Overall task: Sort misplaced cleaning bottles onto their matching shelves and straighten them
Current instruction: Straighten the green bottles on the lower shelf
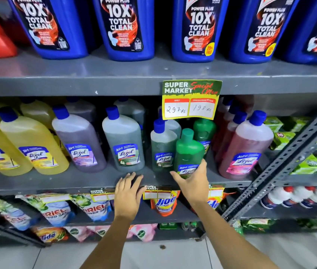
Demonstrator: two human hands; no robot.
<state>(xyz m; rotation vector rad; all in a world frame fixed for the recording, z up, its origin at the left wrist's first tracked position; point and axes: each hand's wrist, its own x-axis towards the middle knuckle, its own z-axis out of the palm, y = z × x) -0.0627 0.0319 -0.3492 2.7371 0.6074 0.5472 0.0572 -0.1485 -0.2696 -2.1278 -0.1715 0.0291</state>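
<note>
head view: the right hand cups the opaque green lizol bottle at the middle shelf front, fingers spread around its label. at 9 o'clock, the left hand lies flat, open and empty, on the shelf edge.

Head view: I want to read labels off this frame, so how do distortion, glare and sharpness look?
Head view: wide-angle bending tilts the blue bottles outward and bows the shelf edge; soft glare lies on the upper shelf; the price tag reads clearly, the green bottle at the right hand is slightly soft, and lower pouches are dim.
</note>
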